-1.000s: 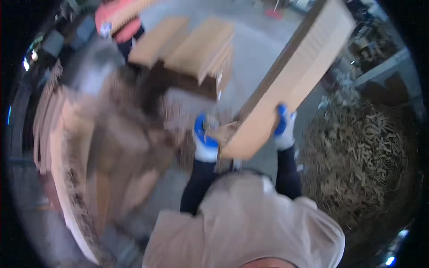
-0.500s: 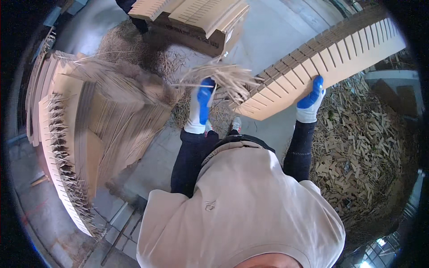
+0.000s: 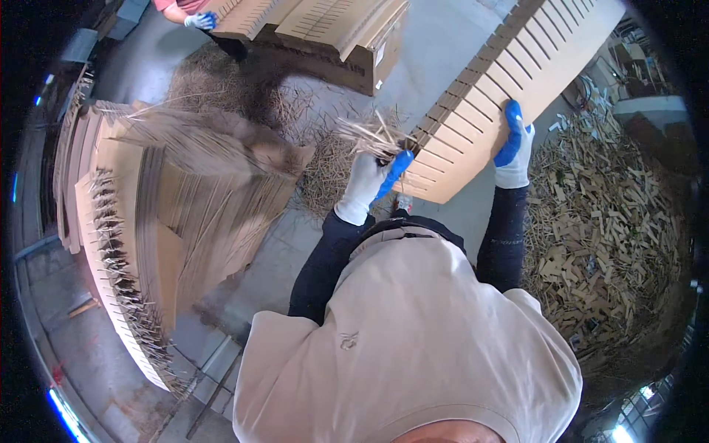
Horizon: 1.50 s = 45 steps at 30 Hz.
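Note:
A thick stack of slotted cardboard sheets slants up and to the right in front of me, held off the floor. My right hand, in a white glove with blue coating, grips its near long side, blue fingers lying along the outer sheet. At the stack's lower left corner my left hand, gloved alike, is closed around a bunch of thin cardboard strips that stick out in a tangle. Its blue thumb lies beside the slotted edge; the other fingers are partly hidden.
Leaning cardboard sheets stand at the left, beside a slotted stack with strips poking out. A large heap of cardboard scraps lies right. Ahead are loose strips, more slotted cardboard and a co-worker's gloved hand.
My left hand moved right to the stack's corner, and the strip bunch looks smaller. The stack has tilted more steeply, its far end swinging left. A co-worker's hand has come into view.

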Each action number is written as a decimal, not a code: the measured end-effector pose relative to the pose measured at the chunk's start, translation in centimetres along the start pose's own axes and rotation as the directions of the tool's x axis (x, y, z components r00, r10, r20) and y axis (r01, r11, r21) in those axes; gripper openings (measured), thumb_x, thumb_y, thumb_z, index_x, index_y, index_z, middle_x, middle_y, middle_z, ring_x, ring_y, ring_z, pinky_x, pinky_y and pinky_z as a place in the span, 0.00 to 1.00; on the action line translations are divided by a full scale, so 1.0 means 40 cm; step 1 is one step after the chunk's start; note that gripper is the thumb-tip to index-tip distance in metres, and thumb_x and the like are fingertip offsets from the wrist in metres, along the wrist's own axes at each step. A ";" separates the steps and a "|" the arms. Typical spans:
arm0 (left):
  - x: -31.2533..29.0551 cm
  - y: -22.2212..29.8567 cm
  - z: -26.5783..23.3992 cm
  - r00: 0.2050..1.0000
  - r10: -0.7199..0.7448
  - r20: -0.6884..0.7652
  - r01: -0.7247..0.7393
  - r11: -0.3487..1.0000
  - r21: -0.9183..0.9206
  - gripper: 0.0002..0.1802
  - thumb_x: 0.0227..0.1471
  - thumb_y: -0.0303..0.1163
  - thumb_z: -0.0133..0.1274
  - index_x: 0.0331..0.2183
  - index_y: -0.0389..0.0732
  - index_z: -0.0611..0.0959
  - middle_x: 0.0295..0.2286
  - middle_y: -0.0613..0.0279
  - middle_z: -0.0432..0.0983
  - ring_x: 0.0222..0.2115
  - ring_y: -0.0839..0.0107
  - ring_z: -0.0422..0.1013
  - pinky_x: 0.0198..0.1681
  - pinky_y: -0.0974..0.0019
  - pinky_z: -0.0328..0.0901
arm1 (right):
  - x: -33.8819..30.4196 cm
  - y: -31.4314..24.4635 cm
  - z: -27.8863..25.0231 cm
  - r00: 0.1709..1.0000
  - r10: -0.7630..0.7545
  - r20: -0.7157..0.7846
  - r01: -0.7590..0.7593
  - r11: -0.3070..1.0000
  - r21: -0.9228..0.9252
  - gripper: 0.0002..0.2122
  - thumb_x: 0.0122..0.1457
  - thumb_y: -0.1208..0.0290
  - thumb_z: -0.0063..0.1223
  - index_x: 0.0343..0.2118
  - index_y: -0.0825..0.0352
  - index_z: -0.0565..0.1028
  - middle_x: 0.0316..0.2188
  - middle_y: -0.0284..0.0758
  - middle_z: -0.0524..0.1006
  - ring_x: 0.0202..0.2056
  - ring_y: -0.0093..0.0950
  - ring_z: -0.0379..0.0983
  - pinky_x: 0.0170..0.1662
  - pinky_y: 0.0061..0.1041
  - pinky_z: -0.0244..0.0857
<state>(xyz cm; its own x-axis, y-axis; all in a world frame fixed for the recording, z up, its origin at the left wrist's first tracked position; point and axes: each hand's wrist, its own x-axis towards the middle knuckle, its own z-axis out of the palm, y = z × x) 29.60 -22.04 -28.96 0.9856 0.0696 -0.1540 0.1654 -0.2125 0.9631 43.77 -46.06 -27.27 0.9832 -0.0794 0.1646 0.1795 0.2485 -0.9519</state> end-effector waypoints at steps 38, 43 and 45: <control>0.003 -0.107 -0.064 0.968 -0.206 -0.144 -0.124 0.107 -0.987 0.32 0.55 0.57 0.37 0.42 0.36 0.75 0.35 0.55 0.75 0.38 0.63 0.70 0.47 0.63 0.63 | -0.003 0.050 -0.029 0.990 0.081 -0.118 -0.052 0.971 0.233 0.14 0.59 0.69 0.46 0.43 0.74 0.70 0.41 0.34 0.73 0.42 0.21 0.69 0.48 0.22 0.61; -0.039 -0.105 -0.022 0.976 0.133 -0.173 -0.202 0.845 -0.494 0.22 0.54 0.41 0.47 0.44 0.33 0.75 0.37 0.58 0.75 0.40 0.69 0.70 0.46 0.67 0.63 | 0.011 0.033 -0.043 0.991 0.083 -0.102 -0.057 0.969 0.240 0.14 0.59 0.69 0.46 0.44 0.74 0.69 0.41 0.33 0.73 0.42 0.21 0.68 0.48 0.22 0.61; -0.027 -0.021 -0.024 0.970 0.212 -0.122 -0.243 0.897 -0.370 0.19 0.51 0.37 0.50 0.42 0.33 0.77 0.34 0.58 0.76 0.37 0.71 0.71 0.42 0.68 0.64 | 0.008 0.028 -0.037 0.989 0.129 -0.072 -0.106 0.959 0.262 0.14 0.59 0.69 0.47 0.43 0.74 0.70 0.40 0.33 0.73 0.42 0.21 0.69 0.48 0.22 0.61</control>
<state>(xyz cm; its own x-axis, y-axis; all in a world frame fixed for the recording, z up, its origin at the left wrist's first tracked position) 28.37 -21.01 -29.41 0.9866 0.1411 0.0821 -0.1037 0.1531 0.9828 44.24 -47.23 -28.65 0.9930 -0.1162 0.0212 0.0769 0.4995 -0.8629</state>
